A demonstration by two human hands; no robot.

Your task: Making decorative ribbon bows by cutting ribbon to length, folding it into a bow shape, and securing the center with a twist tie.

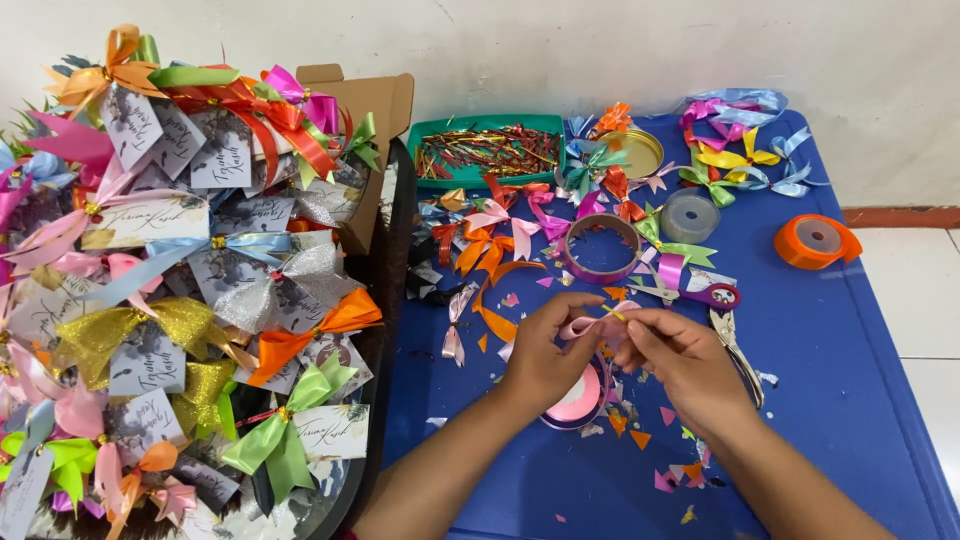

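Over the blue table (860,380), the left hand (545,355) pinches a folded pink ribbon bow (590,325) while the right hand (680,360) seems to clamp a thin gold tie (614,314) at its middle. A pink ribbon roll (578,400) lies just beneath, scissors (735,345) beside.

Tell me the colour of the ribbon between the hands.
Pale pink ribbon, pinched by both hands; head view.
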